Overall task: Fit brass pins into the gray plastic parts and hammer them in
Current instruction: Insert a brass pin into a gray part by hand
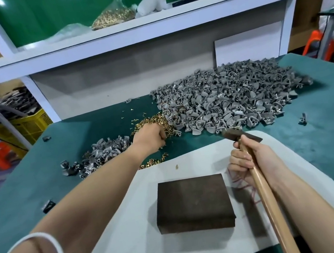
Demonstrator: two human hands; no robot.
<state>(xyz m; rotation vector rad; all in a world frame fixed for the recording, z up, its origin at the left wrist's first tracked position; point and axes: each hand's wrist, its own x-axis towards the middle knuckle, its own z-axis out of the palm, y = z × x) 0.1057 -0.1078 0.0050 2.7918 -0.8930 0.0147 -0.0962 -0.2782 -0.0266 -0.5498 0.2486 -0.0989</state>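
Gray plastic parts lie heaped beside small shiny brass pins.

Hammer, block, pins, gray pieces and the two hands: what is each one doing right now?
hammer: handle gripped by the right hand, head near the white mat's far edge
right hand: fingers curled round the handle
left hand: down in the brass pins, grip hidden
brass pins: loose heap on the green table
gray pieces: big loose heap behind the mat
dark block: flat on the mat, top bare
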